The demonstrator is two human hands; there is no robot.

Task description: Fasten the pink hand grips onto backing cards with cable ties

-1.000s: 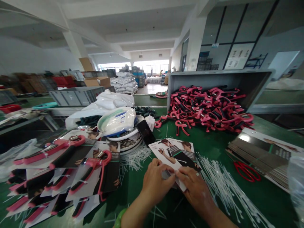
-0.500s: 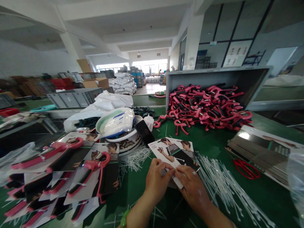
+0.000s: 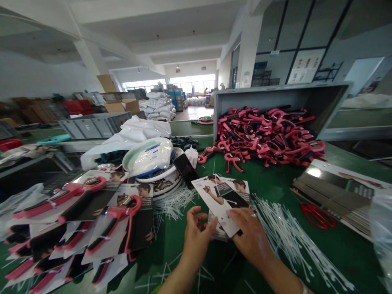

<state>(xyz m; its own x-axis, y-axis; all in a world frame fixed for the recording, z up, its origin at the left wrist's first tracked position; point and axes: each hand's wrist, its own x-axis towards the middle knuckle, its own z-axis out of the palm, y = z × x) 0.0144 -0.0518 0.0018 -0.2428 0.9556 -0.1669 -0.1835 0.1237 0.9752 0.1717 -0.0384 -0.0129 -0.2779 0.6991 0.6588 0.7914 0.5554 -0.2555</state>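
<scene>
A grey crate lies tipped on its side at the back right of the bench, heaped with pink-and-black clamps, a few of them spilled out in front of its mouth. Left of centre, a white basin holds small metal parts, with a plastic bag on top and a phone leaning beside it. The contents of another grey crate, behind on the left, cannot be made out.

The printed card is at the near middle of the bench, between the hands and overlapping a second card. Its long axis slants from far left to near right, the pictured end far, the plain white end near. The right hand has its fingers closed on the near right edge; the thumb is hidden. The left hand is parted, fingers curled loosely and gripping nothing visible, thumb close to the left edge; contact is unclear.

Half a second ago both hands pinched together at the near end; now the left has drawn away, uncovering it
</scene>
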